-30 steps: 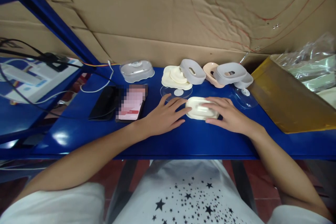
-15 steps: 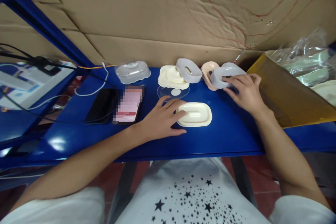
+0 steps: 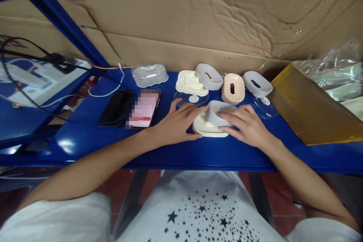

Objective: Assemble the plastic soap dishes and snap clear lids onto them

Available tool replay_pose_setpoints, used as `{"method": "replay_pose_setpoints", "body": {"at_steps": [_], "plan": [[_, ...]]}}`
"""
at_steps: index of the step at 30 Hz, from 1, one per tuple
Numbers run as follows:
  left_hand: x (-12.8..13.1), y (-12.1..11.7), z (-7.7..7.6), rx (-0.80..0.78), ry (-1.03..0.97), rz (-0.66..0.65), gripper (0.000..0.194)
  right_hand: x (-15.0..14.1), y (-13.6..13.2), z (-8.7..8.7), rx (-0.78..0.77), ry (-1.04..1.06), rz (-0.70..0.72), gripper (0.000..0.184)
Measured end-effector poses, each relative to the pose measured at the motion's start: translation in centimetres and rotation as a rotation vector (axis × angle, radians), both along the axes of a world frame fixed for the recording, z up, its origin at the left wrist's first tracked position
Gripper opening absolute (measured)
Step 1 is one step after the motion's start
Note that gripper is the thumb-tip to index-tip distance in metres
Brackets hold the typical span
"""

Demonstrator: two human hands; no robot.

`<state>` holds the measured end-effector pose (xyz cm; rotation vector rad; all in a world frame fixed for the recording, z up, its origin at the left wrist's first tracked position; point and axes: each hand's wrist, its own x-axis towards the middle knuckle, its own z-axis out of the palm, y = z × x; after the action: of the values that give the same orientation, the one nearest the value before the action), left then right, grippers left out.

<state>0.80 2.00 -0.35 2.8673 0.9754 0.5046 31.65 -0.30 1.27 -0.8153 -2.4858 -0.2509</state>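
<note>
A grey oval soap dish (image 3: 213, 116) is in my right hand (image 3: 249, 125), tilted over a cream oval tray (image 3: 207, 129). My fingers reach inside it and my thumb is on its near side. The tray lies flat on the blue table, partly hidden beneath the dish. At the tray's left end my left hand (image 3: 177, 125) is spread, its fingertips close to both tray and dish; whether they touch is unclear. Behind them stand a peach dish (image 3: 241, 97) with a slot, another grey dish (image 3: 258, 84) and a third grey dish (image 3: 211, 78) leaning on cream pieces (image 3: 183, 83).
Clear plastic lids (image 3: 265, 110) lie by the dishes. A grey covered dish (image 3: 149, 75) stands at the back left. Two phones (image 3: 144, 109) lie left of my hand. On the right is a brown-sided box (image 3: 314, 109) with bagged pieces. Cables and a power strip (image 3: 45, 87) are far left.
My right hand has carried a grey dish from the back right to above the cream tray. The peach dish now shows fully. My left hand stays by the tray.
</note>
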Motion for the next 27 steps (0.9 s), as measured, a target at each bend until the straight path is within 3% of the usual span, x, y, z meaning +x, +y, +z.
{"method": "replay_pose_setpoints", "body": {"at_steps": [6,10,17,21,27], "plan": [[0.0,-0.4,-0.5,-0.005,-0.035,-0.007,0.087,-2.7,-1.3,-1.0,-0.07,-0.076,0.085,0.042],[0.0,-0.5,-0.3,0.023,0.008,-0.034,0.071,-2.2,-1.3,-0.5,-0.151,-0.076,0.129,0.046],[-0.3,-0.3,0.3,0.095,0.044,-0.042,0.062,2.9,0.0,1.5,-0.465,-0.082,-0.141,0.082],[-0.2,-0.3,0.3,0.117,0.057,-0.042,0.054,3.9,0.3,1.3,-0.554,-0.058,-0.132,0.074],[-0.3,-0.2,0.4,0.161,0.069,-0.056,0.049,2.7,0.1,0.9,-0.516,-0.036,-0.038,0.053]]}}
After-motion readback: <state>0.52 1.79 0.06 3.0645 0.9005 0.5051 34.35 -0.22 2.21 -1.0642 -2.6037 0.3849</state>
